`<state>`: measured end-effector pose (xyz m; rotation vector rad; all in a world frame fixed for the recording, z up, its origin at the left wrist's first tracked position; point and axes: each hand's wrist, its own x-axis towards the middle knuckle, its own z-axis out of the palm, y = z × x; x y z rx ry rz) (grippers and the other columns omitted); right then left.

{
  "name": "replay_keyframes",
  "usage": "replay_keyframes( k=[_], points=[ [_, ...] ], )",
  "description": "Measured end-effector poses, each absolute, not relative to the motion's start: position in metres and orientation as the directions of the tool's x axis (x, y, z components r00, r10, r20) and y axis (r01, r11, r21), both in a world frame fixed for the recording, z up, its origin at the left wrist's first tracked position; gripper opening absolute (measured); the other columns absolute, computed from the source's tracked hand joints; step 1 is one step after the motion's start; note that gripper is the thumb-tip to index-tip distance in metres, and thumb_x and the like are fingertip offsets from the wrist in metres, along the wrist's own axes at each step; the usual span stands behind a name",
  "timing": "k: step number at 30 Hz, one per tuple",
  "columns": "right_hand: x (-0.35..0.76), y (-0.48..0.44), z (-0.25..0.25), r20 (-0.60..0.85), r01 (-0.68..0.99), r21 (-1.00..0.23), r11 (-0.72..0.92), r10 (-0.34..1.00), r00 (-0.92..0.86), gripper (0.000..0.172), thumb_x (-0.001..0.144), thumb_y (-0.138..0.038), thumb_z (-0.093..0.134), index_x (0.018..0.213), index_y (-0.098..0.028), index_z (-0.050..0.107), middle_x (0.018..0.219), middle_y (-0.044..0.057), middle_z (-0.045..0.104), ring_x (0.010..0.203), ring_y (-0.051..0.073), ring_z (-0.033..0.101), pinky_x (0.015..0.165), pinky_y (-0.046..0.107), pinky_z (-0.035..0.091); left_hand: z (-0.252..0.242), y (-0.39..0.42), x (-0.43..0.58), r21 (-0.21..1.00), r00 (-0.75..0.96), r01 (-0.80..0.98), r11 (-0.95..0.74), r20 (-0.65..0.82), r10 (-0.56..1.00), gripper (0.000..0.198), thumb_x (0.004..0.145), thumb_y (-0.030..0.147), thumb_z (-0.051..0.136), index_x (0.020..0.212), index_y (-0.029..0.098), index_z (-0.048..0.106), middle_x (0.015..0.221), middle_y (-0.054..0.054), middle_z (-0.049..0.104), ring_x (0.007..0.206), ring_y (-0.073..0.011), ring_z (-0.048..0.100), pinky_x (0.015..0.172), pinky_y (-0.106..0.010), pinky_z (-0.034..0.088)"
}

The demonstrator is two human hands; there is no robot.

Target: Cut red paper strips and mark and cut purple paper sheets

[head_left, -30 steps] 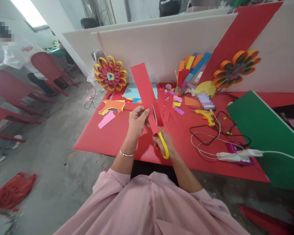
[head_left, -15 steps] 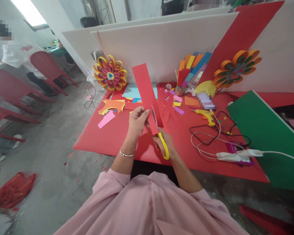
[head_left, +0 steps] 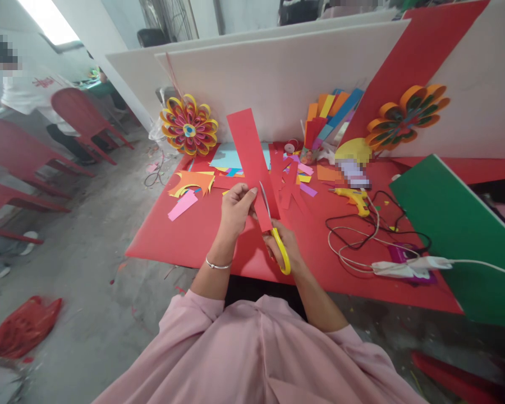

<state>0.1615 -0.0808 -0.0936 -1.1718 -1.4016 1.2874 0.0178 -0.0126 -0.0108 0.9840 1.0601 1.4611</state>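
A long red paper strip (head_left: 249, 147) is held up over the red-covered table, pinched at its left edge by my left hand (head_left: 237, 209). My right hand (head_left: 284, 242) grips yellow-handled scissors (head_left: 281, 251). One scissor blade lies across the front of the strip's lower part; the other blade is hidden behind the paper. Part of my right hand's fingers is covered by the scissors' handle and the paper. Several cut red paper strips (head_left: 291, 185) lie on the table just behind the hands.
A yellow glue gun (head_left: 355, 200), tangled cables and a white power strip (head_left: 398, 267) lie to the right, beside a green board (head_left: 458, 241). Paper flowers (head_left: 189, 131) lean against white boards (head_left: 278, 78). Orange paper scraps (head_left: 193, 184) lie left. Red chairs (head_left: 78, 115) and a person stand beyond.
My hands, the red strip and the scissors look almost unmoved. In the background at far left, the person has shifted slightly.
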Motion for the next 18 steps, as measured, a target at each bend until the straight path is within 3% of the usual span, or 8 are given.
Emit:
replay_keyframes(
  k=[13, 18],
  points=[
    [0.1629, -0.0806, -0.0918, 0.008, 0.075, -0.997, 0.022, 0.984, -0.179, 0.027, 0.092, -0.048, 0.065, 0.104, -0.024, 0.065, 0.058, -0.005, 0.051, 0.049, 0.014, 0.051, 0.047, 0.026, 0.041, -0.0113, -0.0123, 0.0169, 0.957, -0.139, -0.274, -0.095, 0.058, 0.989, 0.042, 0.073, 0.041, 0.091, 0.068, 0.023, 0.053, 0.05, 0.01, 0.046, 0.038, -0.0071, 0.047, 0.03, -0.017, 0.042],
    [0.1629, -0.0812, -0.0895, 0.002, 0.07, -0.997, 0.014, 0.984, -0.177, 0.02, 0.091, -0.042, 0.065, 0.1, -0.025, 0.063, 0.056, -0.006, 0.051, 0.046, 0.012, 0.048, 0.047, 0.026, 0.041, -0.0116, -0.0129, 0.0168, 0.959, -0.139, -0.27, -0.091, 0.055, 0.989, 0.043, 0.071, 0.043, 0.091, 0.069, 0.023, 0.053, 0.05, 0.011, 0.046, 0.038, -0.0071, 0.047, 0.031, -0.017, 0.043]
  ],
)
